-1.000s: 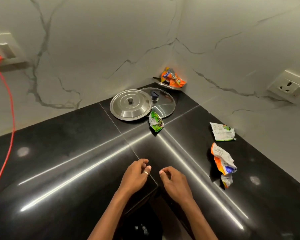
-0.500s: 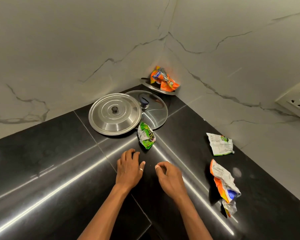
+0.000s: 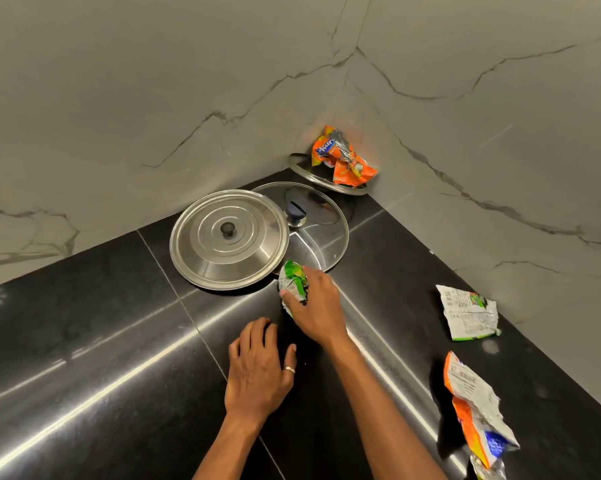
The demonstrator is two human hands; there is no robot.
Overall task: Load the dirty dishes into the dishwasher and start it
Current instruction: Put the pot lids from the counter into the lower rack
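Our left hand lay flat on the black worktop, grip open, holding nothing. Just past it, our right hand had its grip closed around a crumpled green wrapper sitting right up against the steel lid.

Our worry: lifting the wrapper could nudge that lid. It overlapped the glass lid behind, so both might clatter or skate on the glossy stone. Farther back, a third lid sat tilted in the corner under an orange packet, and a careless grab would probably dump the packet.

Room-wise, we had lots of bare worktop to the left. On the right, an orange-and-white wrapper and a white wrapper lay near the edge, and the walls boxed in the far corner. No dishwasher in view.
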